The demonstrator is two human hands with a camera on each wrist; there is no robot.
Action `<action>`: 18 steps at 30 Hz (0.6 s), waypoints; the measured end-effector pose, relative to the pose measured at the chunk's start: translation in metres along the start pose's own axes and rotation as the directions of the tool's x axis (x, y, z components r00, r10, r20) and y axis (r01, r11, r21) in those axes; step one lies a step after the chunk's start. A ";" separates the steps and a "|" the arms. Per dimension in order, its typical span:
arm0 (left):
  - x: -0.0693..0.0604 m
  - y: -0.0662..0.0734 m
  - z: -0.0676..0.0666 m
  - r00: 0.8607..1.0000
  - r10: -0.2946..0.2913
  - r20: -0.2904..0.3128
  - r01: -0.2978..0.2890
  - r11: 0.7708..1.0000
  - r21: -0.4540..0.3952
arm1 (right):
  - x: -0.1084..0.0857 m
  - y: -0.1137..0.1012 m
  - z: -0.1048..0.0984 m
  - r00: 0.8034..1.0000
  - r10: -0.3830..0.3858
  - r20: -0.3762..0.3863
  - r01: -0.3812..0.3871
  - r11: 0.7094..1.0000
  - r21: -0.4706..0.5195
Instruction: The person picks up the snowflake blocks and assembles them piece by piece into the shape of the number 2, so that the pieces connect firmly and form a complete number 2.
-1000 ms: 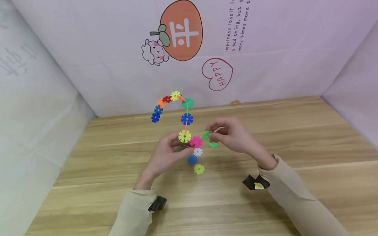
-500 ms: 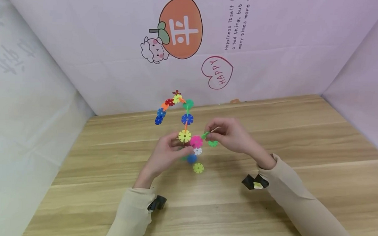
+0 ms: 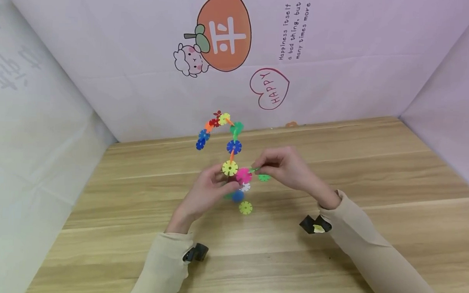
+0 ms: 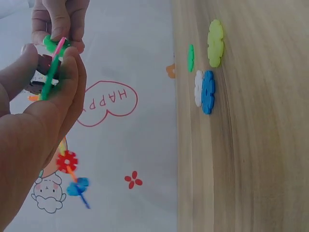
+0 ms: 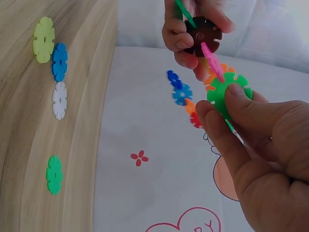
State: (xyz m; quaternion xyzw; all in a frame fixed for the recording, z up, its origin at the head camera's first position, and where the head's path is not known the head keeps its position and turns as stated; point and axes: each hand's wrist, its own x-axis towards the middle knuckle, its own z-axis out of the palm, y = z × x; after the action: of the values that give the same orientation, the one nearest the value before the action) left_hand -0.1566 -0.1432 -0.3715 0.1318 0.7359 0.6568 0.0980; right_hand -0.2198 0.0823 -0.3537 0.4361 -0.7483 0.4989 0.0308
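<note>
A curved chain of notched plastic snowflake discs is raised above the table, with a yellow disc low on it and a dark blue disc at its far end. My left hand grips the chain's near part, with fingers and thumb around a brown disc seen in the right wrist view. From the brown disc sticks out a pink disc. My right hand pinches a green disc between thumb and fingers, at the pink disc's edge. Whether their slots interlock I cannot tell.
Loose discs lie on the wooden table beneath the hands: yellow, blue, white and green. A printed white cloth stands behind the table, with more cloth at both sides.
The green disc in my right hand has turned nearly edge-on in the head view and come up to the pink disc. The chain's hanging end has swung slightly right.
</note>
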 end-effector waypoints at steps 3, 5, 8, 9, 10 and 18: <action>0.001 0.000 0.000 1.000 0.007 -0.008 -0.007 1.000 0.010 | -0.001 0.001 0.000 0.999 -0.053 -0.005 0.053 0.998 -0.018; 0.000 0.001 0.001 1.000 0.011 -0.014 -0.010 0.999 0.041 | -0.001 0.001 0.000 0.996 -0.084 0.005 0.084 0.996 -0.037; 0.000 0.002 0.001 1.000 0.020 -0.014 -0.018 0.997 0.078 | -0.001 0.001 0.000 0.994 -0.108 0.023 0.108 0.994 -0.030; -0.001 0.003 0.001 1.000 0.023 -0.012 -0.022 0.996 0.084 | 0.000 0.001 0.000 0.994 -0.109 0.027 0.110 0.994 -0.021; -0.001 0.003 0.001 1.000 0.025 -0.011 -0.024 0.995 0.093 | 0.000 0.001 0.001 0.994 -0.107 0.030 0.107 0.994 -0.008; -0.002 0.003 -0.001 0.998 0.032 -0.050 -0.024 0.990 0.141 | 0.000 0.000 0.004 0.994 -0.106 0.013 0.107 0.994 -0.017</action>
State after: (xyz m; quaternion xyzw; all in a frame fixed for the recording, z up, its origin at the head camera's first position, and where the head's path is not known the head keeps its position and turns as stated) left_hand -0.1553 -0.1446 -0.3684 0.1316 0.7806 0.6081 0.0601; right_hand -0.2184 0.0787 -0.3559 0.4782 -0.7287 0.4870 0.0566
